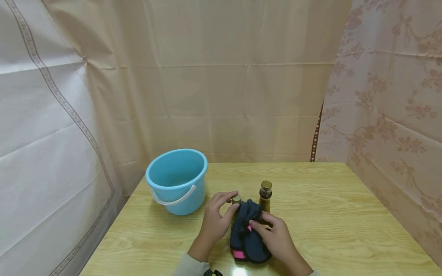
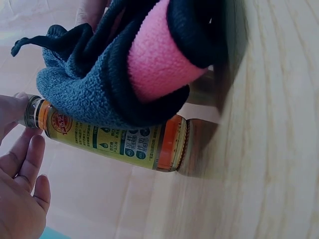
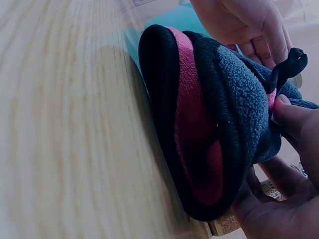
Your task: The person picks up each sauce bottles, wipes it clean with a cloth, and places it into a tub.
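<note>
A glass bottle with a yellow label (image 2: 124,147) and a gold-coloured cap stands upright on the table. My left hand (image 1: 215,221) pinches it at the cap (image 1: 236,199), thumb on one side and fingers on the other. Beside it, my right hand (image 1: 279,239) grips a folded dark blue cloth (image 1: 256,245) between thumb and fingers. The cloth has black edging, a pink inner side (image 2: 159,59) and a short black loop (image 3: 291,64). It hangs bunched in front of the bottle, its lower end close to the tabletop, and covers part of the label.
Just behind the cloth and right hand stands a second bottle (image 1: 265,194) with a gold cap, its lower part hidden. A light blue bucket (image 1: 186,207) with a white handle (image 1: 176,201) is at the back left of the wooden table (image 1: 328,214). Curtains (image 1: 224,96) hang around the table.
</note>
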### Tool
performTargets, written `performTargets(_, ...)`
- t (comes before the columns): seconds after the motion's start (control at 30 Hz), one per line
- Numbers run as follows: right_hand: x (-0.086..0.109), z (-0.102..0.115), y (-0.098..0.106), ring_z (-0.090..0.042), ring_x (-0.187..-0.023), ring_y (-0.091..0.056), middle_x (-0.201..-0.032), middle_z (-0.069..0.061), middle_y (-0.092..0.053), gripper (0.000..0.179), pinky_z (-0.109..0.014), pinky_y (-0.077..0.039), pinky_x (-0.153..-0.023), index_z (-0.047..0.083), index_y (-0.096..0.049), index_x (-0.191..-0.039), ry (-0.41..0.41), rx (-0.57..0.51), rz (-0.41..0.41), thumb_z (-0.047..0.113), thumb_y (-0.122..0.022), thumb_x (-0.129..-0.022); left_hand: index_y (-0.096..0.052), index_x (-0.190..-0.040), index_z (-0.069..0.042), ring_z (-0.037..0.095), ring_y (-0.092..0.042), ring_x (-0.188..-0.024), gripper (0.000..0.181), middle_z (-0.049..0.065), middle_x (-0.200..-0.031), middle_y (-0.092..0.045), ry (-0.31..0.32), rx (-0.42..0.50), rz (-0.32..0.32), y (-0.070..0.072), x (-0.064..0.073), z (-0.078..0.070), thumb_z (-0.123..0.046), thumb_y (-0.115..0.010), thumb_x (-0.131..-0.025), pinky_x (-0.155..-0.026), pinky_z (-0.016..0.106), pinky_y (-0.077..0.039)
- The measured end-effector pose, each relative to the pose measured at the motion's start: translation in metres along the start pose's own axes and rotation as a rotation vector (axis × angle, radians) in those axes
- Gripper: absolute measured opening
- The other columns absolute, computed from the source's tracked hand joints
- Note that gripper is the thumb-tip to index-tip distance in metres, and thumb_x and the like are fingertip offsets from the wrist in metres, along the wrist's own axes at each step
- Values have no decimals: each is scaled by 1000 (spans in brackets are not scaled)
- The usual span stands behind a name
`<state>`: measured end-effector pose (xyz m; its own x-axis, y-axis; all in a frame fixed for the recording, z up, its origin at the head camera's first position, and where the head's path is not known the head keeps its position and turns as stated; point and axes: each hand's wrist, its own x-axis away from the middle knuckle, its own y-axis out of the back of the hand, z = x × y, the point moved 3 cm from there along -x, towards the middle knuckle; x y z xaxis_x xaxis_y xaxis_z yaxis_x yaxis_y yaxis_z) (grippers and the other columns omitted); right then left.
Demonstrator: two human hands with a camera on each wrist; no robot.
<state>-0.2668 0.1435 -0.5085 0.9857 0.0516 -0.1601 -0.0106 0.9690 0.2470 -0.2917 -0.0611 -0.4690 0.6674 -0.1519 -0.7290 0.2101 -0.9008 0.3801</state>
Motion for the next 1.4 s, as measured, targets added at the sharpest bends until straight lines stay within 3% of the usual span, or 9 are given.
performTargets(0.2, 0, -2, 0, -17, -108, -70, -114, 4, -77, 22, -29, -61, -86, 30, -79, -112, 4, 12, 16, 26, -81, -91, -70, -133, -24, 12, -66, -106, 33, -6, -122, -70, 21, 7, 8, 1, 0, 0, -21, -71, -99, -89, 39, -57)
performTargets(0.47, 1, -3, 1, -16, -107, -71, -117, -3, -76, 24, -23, -59, -82, 24, -78, -116, -17, 32, 54, 28, -79, -92, -70, -132, -22, 14, -66, -104, 33, -3, -122, -72, -15, 24, -9, 0, 0, 1, -18, -71, -100, -87, 43, -58)
performTargets(0.63, 0, -5, 1, -14, -99, -72, -117, -6, -76, 27, -22, -58, -78, 19, -78, -118, -27, 58, 74, 28, -78, -93, -71, -130, -21, 14, -66, -106, 29, -4, -122, -72, -19, 29, 1, -2, 0, 1, -18, -68, -101, -89, 37, -57)
performTargets(0.87, -1, -8, 0, -13, -95, -72, -113, -5, -76, 22, -23, -57, -75, 17, -78, -111, -26, 101, 103, 31, -77, -94, -69, -130, -19, 14, -66, -107, 28, -4, -123, -71, -17, 26, 5, 0, 0, 0, -17, -67, -102, -91, 36, -56)
performTargets(1.1, -1, -7, 0, -13, -96, -71, -110, -3, -76, 20, -23, -56, -75, 18, -79, -106, -30, 137, 110, 34, -77, -94, -65, -135, -24, 11, -65, -107, 34, -8, -121, -70, 51, 12, 15, 2, 2, 1, -25, -68, -102, -87, 47, -54)
performTargets(1.4, -1, -8, 1, -13, -98, -71, -112, -3, -76, 21, -23, -56, -77, 20, -79, -109, -33, 149, 101, 34, -77, -94, -71, -128, -28, 11, -65, -106, 30, -11, -118, -71, 102, 21, -11, 1, 1, 1, -33, -72, -99, -91, 42, -57)
